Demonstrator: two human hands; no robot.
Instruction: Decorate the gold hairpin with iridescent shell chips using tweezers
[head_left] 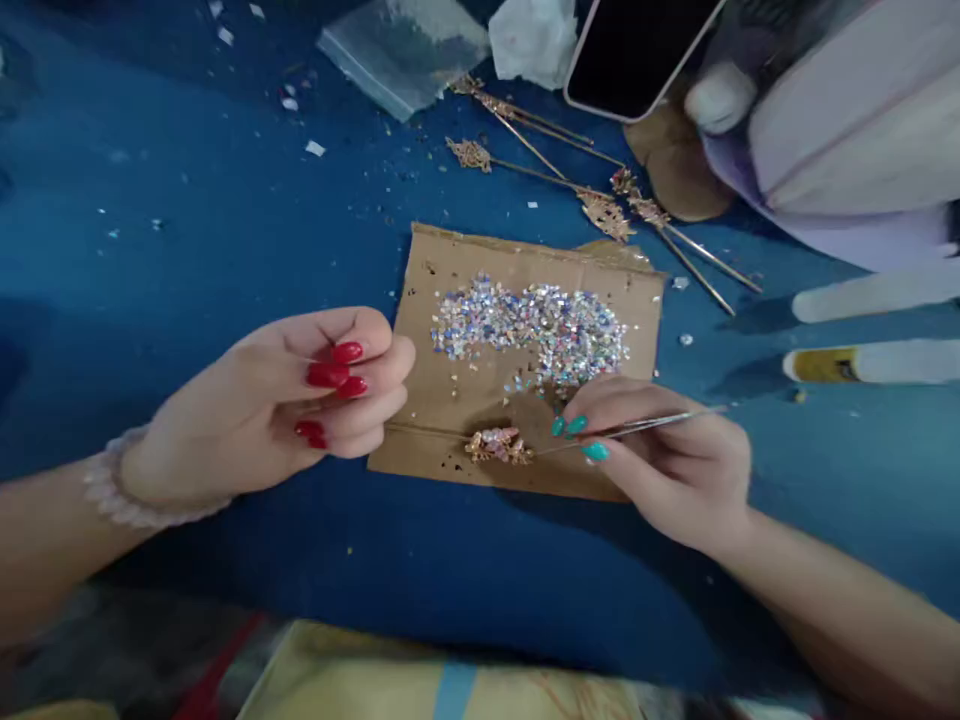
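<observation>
My left hand (322, 400), red-nailed and with a beaded bracelet at the wrist, is closed round the thin stem of a hairpin. The hairpin's gold ornament (499, 446) carries pinkish stones and lies over the lower part of a cardboard sheet (420, 380). Between the teal-nailed fingers of my right hand (667, 450) is a pair of thin metal tweezers (637, 427). Their fine tip points left and reaches the ornament's right end; whether it grips anything is too small to tell. Just above, loose sparkling rhinestones (540, 325) are spread on the cardboard.
Several gold hairpins (607, 212) lie beyond the cardboard. Farther back are a plastic bag (409, 55), crumpled white tissue (532, 40) and a phone (637, 50). Two glue-like tubes (870, 362) (877, 295) lie at the right. Small flakes dot the blue table (225, 260).
</observation>
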